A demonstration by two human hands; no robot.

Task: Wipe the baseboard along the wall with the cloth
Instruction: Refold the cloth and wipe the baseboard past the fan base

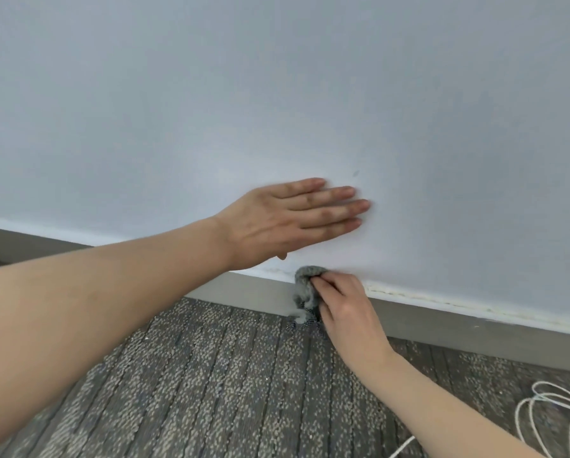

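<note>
Right hand (339, 305) grip: fingers curled round bunched grey fuzzy cloth (305, 289), pressed on the grey flat baseboard (442, 322) top edge | left hand (286, 219) flat and straight-fingered on pale wall (277, 94), above-left of grip | progress: mid-run by the look; baseboard stretches both sides of grip, wiped part indistinguishable | white cable (554, 414) on speckled carpet (210, 375), right of grip.

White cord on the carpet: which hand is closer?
Right. The right hand grips the cloth at the baseboard, left of the cord; the left hand lies flat on the wall, farther away.
</note>
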